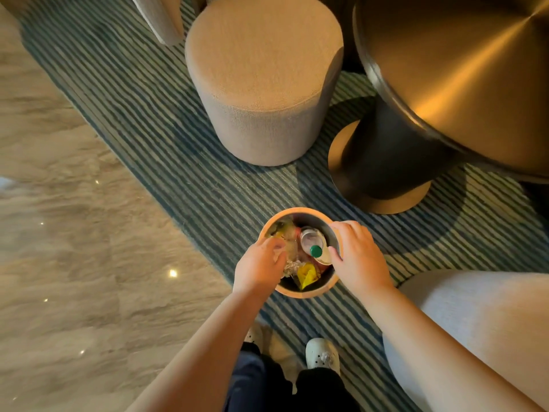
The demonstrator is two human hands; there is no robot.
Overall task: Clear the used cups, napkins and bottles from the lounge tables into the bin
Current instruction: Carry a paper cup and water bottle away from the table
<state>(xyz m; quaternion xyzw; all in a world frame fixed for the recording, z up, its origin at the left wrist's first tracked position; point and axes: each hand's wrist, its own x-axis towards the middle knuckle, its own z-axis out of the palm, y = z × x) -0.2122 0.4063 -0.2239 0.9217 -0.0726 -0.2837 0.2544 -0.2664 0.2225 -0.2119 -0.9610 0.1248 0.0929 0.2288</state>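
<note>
Right hand (359,257) grips the bin (297,210) rim.
Left hand (260,264) curls inside, grasp unclear; striped carpet (178,162), stool (261,84) and table (445,55) far.

Striped rug (178,162) w/ bin (298,293), stool (261,84) & table base (386,200) on it.

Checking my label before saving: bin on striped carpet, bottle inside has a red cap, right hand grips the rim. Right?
No. The bottle in the bin has a green cap, not red. The rest holds: bin on the striped carpet, right hand gripping its rim. Head view shows it.
</note>
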